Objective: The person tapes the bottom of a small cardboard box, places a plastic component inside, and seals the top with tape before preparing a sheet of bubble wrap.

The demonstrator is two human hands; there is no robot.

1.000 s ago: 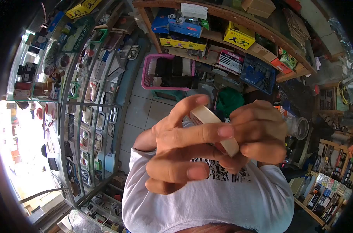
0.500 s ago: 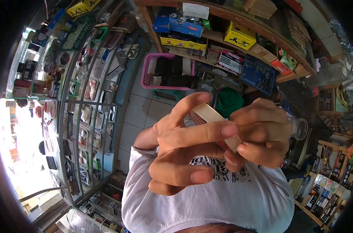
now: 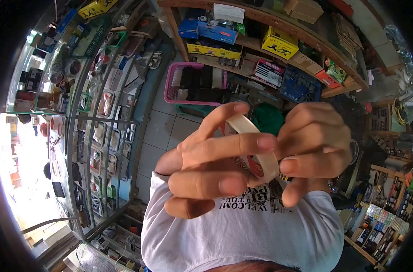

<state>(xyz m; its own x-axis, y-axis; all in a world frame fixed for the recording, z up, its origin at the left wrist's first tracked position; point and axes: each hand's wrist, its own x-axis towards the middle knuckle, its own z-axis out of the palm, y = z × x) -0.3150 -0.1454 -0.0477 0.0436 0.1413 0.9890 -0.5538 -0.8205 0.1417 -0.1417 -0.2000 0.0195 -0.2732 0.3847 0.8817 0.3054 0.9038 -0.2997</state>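
Note:
A roll of clear, cream-tinted adhesive tape (image 3: 268,164) with a red and white printed core is held up in front of my chest. My left hand (image 3: 211,154) grips it: one finger is at its upper edge, another crosses its front, and the lower fingers curl beneath. The left thumb is hidden behind the roll. Beside the roll's right edge is my right hand (image 3: 315,140), its fingers bent and one fingertip right at the rim. A lower digit of that hand points down, apart from the others.
A pink basket (image 3: 170,96) with dark packets stands on a green stool (image 3: 190,109) ahead. Behind it rises a wooden shelf (image 3: 254,44) of boxes, with a blue crate (image 3: 301,93) on it. Glass display cases (image 3: 72,181) line the left; stocked racks (image 3: 379,213) stand at right.
My right hand has shifted right and loosened, its lower digit now away from the roll. The roll has turned in my left hand, showing more of its outer band.

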